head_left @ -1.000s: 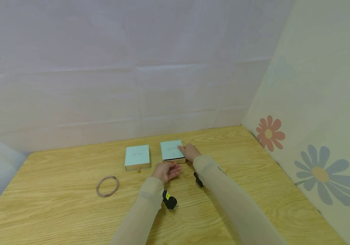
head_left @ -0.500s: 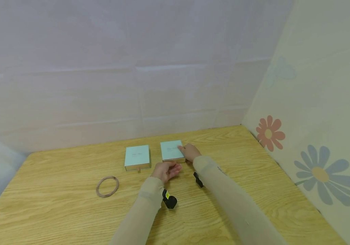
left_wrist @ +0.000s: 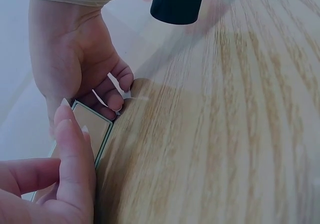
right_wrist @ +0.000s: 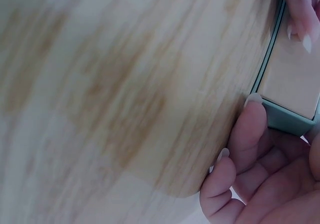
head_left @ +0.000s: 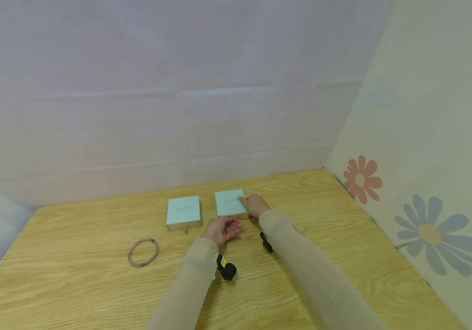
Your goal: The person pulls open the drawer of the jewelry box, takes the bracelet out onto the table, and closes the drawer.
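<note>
Mid-frame, I see the right hand (head_left: 256, 205) gripping a pale-blue box (head_left: 228, 201); the left hand (head_left: 221, 230) partly hides its front, and I can't tell whether it's pinching anything.

Right box (head_left: 227, 200) of 2 | pale-blue top, beige drawer front | closed | flat on wooden table (head_left: 87, 284)

Up top, head view, forward and down across the wood-grain tabletop (head_left: 96, 284), turquoise drawer box (head_left: 225, 198) at six o'clock; both wrist views low and tight, sharing that box's front (left_wrist: 95, 126): past eight o'clock in the left, near three in the right
</note>
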Tool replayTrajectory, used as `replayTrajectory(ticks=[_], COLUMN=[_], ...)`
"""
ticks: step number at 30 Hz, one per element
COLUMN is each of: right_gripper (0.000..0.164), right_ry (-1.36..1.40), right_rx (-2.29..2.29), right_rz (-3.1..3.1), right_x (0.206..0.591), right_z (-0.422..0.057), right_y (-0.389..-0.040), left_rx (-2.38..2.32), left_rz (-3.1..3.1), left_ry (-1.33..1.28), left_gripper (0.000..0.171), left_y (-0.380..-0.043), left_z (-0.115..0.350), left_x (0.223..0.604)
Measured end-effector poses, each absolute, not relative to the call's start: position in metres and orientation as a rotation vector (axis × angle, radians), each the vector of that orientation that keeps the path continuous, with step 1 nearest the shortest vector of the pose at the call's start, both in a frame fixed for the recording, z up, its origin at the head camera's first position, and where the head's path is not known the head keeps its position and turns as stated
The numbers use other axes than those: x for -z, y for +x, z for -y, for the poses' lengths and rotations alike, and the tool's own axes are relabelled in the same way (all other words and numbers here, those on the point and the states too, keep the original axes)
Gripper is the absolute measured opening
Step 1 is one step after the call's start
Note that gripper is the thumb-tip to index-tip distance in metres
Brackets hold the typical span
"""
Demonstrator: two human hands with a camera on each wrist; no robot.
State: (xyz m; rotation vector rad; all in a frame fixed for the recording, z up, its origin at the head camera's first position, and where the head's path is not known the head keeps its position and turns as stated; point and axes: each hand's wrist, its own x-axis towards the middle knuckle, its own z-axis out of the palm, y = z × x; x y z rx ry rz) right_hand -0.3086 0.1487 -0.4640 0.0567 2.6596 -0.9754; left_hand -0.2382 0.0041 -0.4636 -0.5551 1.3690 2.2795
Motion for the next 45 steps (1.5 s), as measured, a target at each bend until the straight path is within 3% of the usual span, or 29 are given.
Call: replayTrajectory(ticks=[45], right_gripper=[0.048], right_ry=[-0.027], right_rx=[1.064], right_rz=[-2.597], right_x=[0.459], right_z=[-0.154], right_y=[-0.306], left_rx=[-2.279], left_rz=[-1.416], left_ry=[-0.499], left_gripper=[0.03], left_y=[-0.237], left_z=[-0.007], left_x=[0.465])
